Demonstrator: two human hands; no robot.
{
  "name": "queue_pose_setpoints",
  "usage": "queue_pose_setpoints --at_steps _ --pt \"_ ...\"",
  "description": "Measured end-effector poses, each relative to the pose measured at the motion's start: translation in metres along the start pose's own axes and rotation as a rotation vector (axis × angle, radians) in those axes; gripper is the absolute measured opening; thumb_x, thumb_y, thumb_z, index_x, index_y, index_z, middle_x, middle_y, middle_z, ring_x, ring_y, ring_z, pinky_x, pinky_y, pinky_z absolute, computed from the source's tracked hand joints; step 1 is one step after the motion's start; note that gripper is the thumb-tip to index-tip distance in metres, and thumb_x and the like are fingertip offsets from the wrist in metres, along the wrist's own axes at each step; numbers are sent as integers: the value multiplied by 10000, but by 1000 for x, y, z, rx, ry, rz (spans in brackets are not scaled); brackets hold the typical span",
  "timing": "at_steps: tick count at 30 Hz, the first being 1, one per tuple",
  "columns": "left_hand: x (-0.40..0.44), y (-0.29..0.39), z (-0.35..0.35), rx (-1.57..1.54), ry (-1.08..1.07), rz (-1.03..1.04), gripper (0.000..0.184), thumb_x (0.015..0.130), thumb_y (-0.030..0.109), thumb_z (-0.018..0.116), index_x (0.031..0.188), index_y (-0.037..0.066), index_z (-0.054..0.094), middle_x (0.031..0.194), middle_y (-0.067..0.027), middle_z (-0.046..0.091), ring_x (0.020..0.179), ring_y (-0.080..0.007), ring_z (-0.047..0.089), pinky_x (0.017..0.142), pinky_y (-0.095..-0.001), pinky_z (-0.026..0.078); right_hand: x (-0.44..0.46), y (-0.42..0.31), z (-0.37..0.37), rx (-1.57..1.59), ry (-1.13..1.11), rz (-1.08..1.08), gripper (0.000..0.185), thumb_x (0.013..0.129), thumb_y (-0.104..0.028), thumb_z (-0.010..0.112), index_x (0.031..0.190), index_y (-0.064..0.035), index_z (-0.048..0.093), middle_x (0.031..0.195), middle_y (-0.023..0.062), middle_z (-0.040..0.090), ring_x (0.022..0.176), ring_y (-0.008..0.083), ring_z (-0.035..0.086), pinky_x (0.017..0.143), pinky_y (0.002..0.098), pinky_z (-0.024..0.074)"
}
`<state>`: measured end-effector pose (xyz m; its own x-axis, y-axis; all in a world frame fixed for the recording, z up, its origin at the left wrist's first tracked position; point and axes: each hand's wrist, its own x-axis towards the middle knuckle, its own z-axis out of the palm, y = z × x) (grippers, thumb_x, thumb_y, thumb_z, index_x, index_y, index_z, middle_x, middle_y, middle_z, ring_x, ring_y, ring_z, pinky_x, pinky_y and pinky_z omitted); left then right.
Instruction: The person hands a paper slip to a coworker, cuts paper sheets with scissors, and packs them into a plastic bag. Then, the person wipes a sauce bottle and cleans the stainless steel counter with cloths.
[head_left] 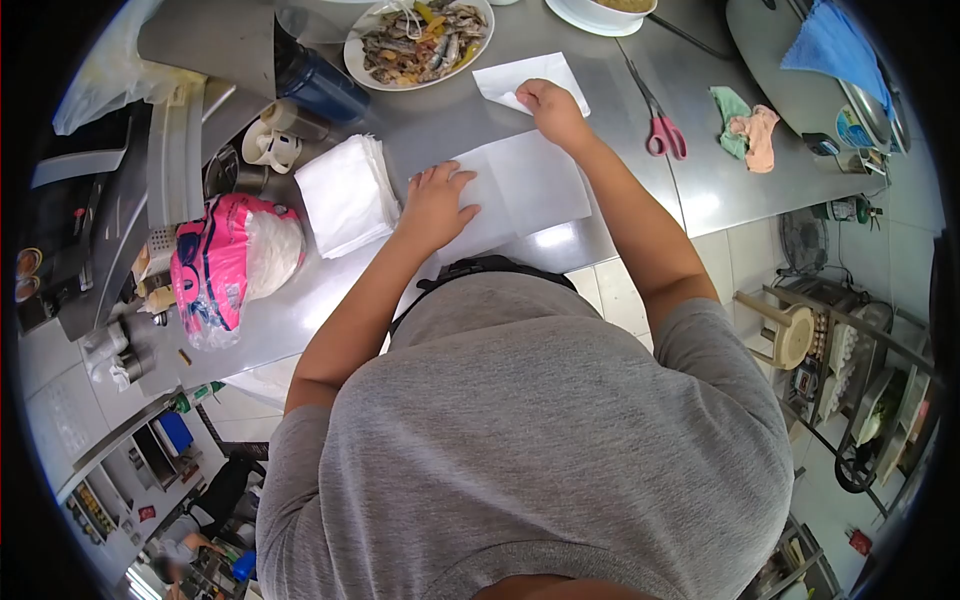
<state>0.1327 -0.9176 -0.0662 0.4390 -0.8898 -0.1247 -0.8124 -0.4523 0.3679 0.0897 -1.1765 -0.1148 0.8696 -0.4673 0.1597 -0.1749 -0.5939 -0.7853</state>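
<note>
Left hand (438, 206) spread on the sheet (535, 188) beneath, right hand (553, 112) pinches white paper (545, 72) that hard tugging could tear.

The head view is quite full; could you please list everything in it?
Steel counter: 1, silver, centre
Food plate: 1, white, top
Bowl: 1, white, top edge
Far sheet: 1, white, at right hand
Near sheets: count unclear, white, under left hand
Paper stack: 1, white, left of centre
Plastic pack: 1, pink, left
Container: 1, dark blue, upper left
Scissors: 1, pink-handled, upper right
Cloths: 3, green, peach and blue, upper right
Stool: 1, beige, right
Edge clutter: too small to tell
Shirt: 1, grey, bottom
Left hand: 1, bare, spread on near sheets
Right hand: 1, bare, pinching far sheet
</note>
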Motion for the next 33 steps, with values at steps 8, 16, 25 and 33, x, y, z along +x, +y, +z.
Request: queue_pose_setpoints --at_steps 8,16,25,33 --pt "6 3 1 -105 -63 27 438 812 235 681 1222 118 583 1330 -148 485 1251 -331 433 1057 -454 315 3 16 8 -105 134 69 203 865 -222 618 986 -64 658 1025 136 634 989 304 586 829 422 456" --pt "-2 5 9 -109 -68 69 480 813 218 687 1266 130 555 1358 -146 464 1259 -337 425 1078 -449 307 20 30 -33 -469 278 660 424 767 -315 708 1091 -55 621 1127 165 575 1069 323 530 881 469 417" --pt "21 36 -42 -1746 82 -225 754 910 611 441 1423 72 325 1403 -116 431 1312 -260 392 1055 -419 337 -49 -89 -16 -155 211 -557 415 719 -84 683 1109 -54 542 1143 138 582 1047 350 535 891 435 428" --pt "9 48 -58 -1717 67 -233 935 860 779 184 1443 54 283 1436 -79 393 1346 -212 350 1115 -370 255 -83 -131 -8 352 33 -243 449 779 -213 754 1149 -52 556 1037 86 621 939 228 613 788 309 490"
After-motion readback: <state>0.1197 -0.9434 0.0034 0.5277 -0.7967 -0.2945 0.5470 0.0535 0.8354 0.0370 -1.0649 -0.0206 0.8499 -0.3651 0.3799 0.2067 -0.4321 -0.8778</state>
